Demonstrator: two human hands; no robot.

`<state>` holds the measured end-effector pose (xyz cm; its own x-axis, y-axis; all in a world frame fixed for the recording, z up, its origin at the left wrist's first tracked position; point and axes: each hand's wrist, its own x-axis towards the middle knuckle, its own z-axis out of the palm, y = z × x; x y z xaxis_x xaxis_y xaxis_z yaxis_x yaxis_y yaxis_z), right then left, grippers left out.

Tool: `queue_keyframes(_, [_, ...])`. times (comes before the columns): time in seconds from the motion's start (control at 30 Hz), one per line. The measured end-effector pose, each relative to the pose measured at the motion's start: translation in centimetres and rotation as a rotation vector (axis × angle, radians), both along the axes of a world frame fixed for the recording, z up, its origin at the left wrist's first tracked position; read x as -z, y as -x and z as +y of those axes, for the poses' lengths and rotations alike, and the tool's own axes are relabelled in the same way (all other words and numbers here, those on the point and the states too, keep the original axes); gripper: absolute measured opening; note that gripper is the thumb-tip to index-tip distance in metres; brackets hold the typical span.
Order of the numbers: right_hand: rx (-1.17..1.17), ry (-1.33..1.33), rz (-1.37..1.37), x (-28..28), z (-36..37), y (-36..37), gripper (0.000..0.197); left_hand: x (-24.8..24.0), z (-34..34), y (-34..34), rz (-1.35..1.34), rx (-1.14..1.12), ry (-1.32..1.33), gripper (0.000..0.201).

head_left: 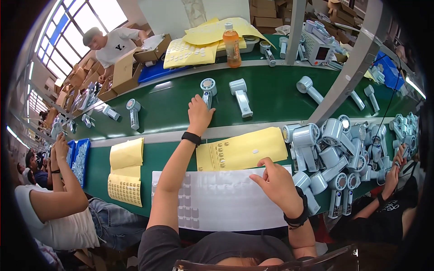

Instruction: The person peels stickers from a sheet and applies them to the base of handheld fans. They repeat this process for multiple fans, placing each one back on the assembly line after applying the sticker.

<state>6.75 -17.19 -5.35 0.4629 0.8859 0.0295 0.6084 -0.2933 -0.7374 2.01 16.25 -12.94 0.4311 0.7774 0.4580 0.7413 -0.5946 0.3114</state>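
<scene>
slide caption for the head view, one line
Left hand at a pale handheld fan on the green belt, right hand over a white sheet.

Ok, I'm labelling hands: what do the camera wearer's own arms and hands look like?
The ungloved left hand has a black wristband; the ungloved right hand has several black bands. A short dark-grey fabric sleeve covers the left upper arm.

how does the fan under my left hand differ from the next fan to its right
Touch: the touched fan has your left hand over its handle; the next fan is clear of both hands.
Head: the touched fan shows its round face, the next fan the side of its head.
Handle: the touched fan shows a dark panel, the next fan only pale casing.
Both are pale and lie on the green surface.
</scene>
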Motion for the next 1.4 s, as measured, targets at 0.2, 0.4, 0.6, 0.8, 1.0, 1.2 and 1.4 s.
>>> queue_keyframes(0.2, [-0.055, -0.055, -0.022, 1.4, 0.5, 1.4, 0.035, -2.3, 1.1, 3.0, -0.246, 0.351, -0.036, 0.053])
queue_keyframes(0.4, [-0.160, -0.028, 0.003, 2.5, 0.9, 3.5, 0.033, -5.7, -6.1, 6.6, -0.362, 0.505, -0.240, 0.056])
queue_keyframes(0.6, [-0.191, -0.044, 0.007, 2.4, 1.0, 4.9, 0.029, -6.7, -9.6, 8.3, -0.444, 0.893, -0.346, 0.058])
queue_keyframes(0.8, [-0.212, -0.055, -0.011, 3.2, 1.2, 6.8, 0.027, -6.6, -9.3, 10.1, -0.447, 0.937, -0.393, 0.066])
queue_keyframes(1.0, [-0.186, -0.055, 0.030, 3.4, 2.0, 8.0, 0.023, -6.5, -7.9, 12.1, -0.308, 0.922, -0.210, 0.062])
queue_keyframes(1.2, [-0.142, -0.215, -0.027, 5.4, 3.3, 11.5, 0.019, -4.5, -8.4, 12.8, -0.772, 0.710, 0.185, 0.054])
queue_keyframes(1.4, [-0.305, -0.207, -0.114, 5.4, 3.6, 15.8, 0.021, -6.7, -8.4, 12.4, -1.119, 0.596, 0.231, 0.053])
